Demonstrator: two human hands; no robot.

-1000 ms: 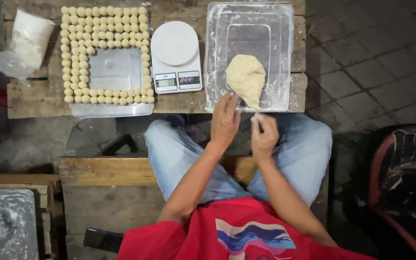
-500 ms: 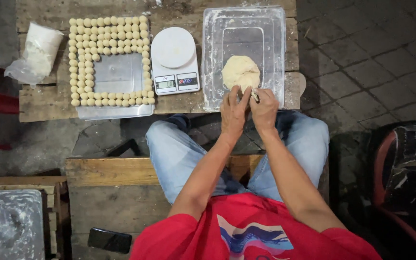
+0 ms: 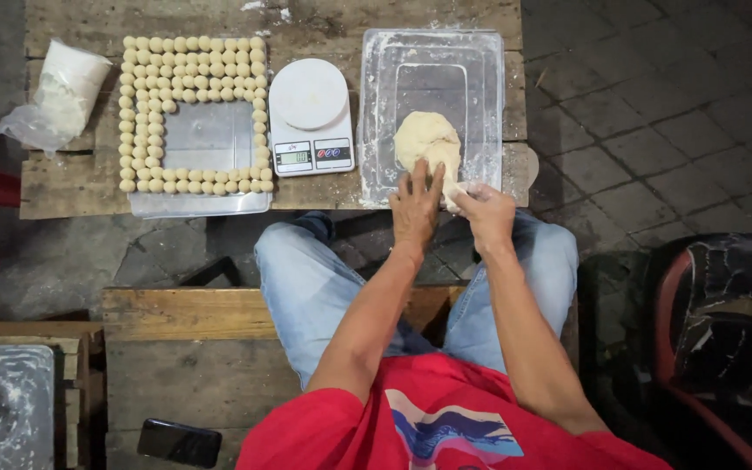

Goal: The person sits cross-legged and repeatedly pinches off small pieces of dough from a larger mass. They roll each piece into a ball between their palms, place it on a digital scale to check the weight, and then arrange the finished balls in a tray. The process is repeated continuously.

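The left hand [image 3: 414,207] lies flat with fingers spread, its fingertips pressing on the near side of the lump of pale dough [image 3: 428,143]. The right hand [image 3: 484,211], just beside it, is curled closed around a small piece of dough [image 3: 456,193] that still joins the lump's near edge; its thumb and fingers pinch that piece. The dough sits in a floured clear plastic tray [image 3: 480,96], directly beyond both hands, at the near end of the tray's floor.

To the left of the left hand stands a white digital kitchen scale [image 3: 310,117] with a round platform, and further left is a second clear tray [image 3: 206,139] whose edges are lined with rows of small dough balls [image 3: 191,54], leaving its middle bare. Well off to the left of that lies a plastic bag of white flour [image 3: 61,91]. All of these rest on a rough wooden pallet table [image 3: 306,22] in front of the seated person, whose knees in blue jeans [image 3: 306,278] are below the hands.
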